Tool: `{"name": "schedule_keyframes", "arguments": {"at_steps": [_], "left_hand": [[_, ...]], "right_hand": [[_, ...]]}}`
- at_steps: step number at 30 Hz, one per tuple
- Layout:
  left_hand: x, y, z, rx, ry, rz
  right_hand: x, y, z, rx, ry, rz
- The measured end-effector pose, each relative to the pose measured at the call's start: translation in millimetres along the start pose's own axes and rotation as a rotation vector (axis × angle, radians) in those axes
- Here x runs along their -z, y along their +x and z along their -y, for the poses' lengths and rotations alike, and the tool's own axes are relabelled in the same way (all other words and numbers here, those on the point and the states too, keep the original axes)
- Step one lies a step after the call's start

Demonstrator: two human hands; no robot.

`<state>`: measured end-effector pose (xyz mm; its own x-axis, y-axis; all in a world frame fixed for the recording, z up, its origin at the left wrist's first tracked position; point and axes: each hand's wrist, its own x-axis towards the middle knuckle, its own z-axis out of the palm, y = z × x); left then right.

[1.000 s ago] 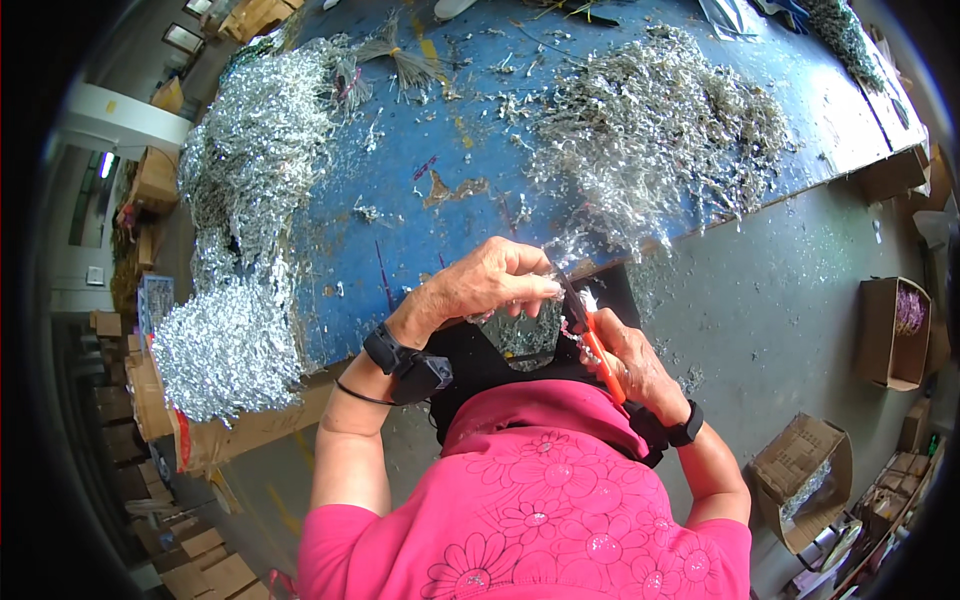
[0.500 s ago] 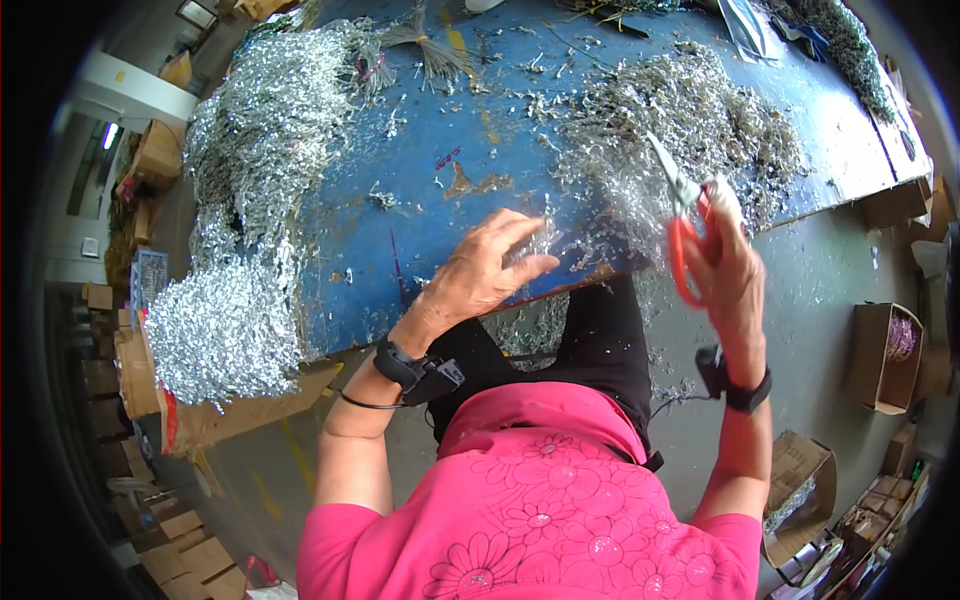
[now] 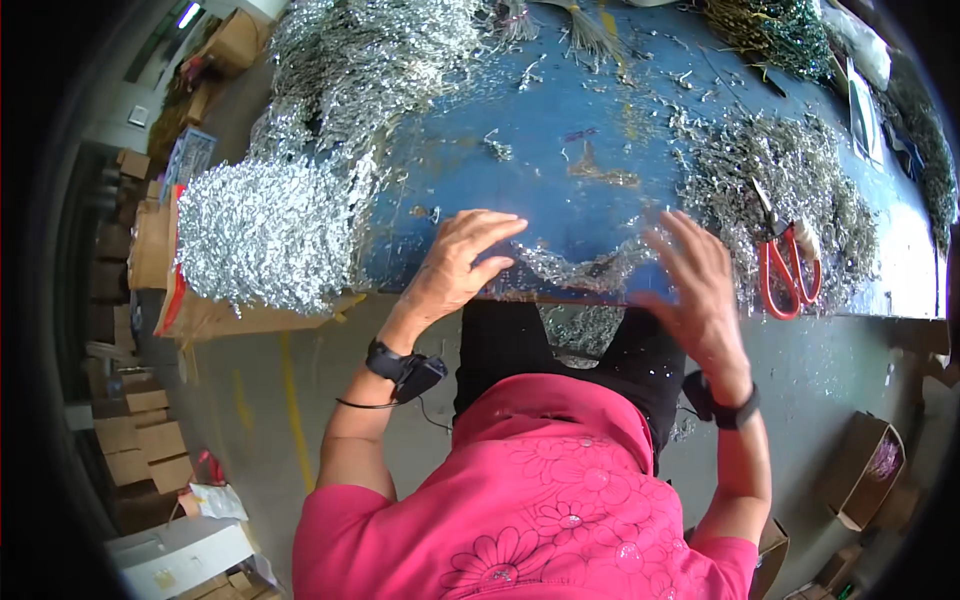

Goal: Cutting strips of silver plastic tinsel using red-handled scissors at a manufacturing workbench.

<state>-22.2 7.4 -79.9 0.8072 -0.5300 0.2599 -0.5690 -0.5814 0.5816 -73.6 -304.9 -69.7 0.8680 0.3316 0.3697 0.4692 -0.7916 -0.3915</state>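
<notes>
The left hand (image 3: 462, 262) is at the near edge of the tabletop (image 3: 500, 190), left of its middle. Its fingers are bent and loosely parted, with the thumb standing well off from them. The right hand (image 3: 697, 285) is over the same edge, further right, with fingers spread and thumb apart; its fingertips are blurred.

A silver tinsel strand (image 3: 585, 275) lies between the two, along the near edge, sagging toward it at the middle. Its left end is close to the left thumb and its right end runs toward the right fingers. Whether either end is touched or lightly held cannot be told.

Red-handled scissors (image 3: 785, 265) are just right of the right hand, near the right part of the near edge. The blades point toward the far edge and overlap a loose heap of silver tinsel (image 3: 800, 165).

A dense silver bundle (image 3: 265, 235) occupies the near left corner. A larger silver pile (image 3: 380, 70) extends from it along the left edge toward the far side. A bunch of pale wires (image 3: 590, 38) is by the far edge, with a green and gold bundle (image 3: 765, 35) to its right. Small silver scraps (image 3: 498, 147) are scattered across the blue surface.
</notes>
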Motion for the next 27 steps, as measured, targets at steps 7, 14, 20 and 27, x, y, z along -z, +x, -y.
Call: {"name": "schedule_keyframes", "arguments": {"at_steps": [7, 14, 20, 27], "left_hand": [[6.8, -13.0, 16.0, -0.066, 0.084, -0.071], [4.4, -24.0, 7.7, 0.02, 0.017, -0.217], [-13.6, -12.2, 5.8, -0.076, 0.136, -0.174], [-1.3, -29.7, 12.1, -0.019, 0.091, -0.183]], "right_hand": [[-19.9, -5.0, -14.8, 0.054, -0.044, -0.001], [-22.3, -13.0, -9.2, -0.04, -0.098, -0.022], [-17.8, -12.4, -7.8, -0.073, -0.033, 0.002], [-20.8, -18.4, -5.6, -0.051, -0.028, -0.056]]}}
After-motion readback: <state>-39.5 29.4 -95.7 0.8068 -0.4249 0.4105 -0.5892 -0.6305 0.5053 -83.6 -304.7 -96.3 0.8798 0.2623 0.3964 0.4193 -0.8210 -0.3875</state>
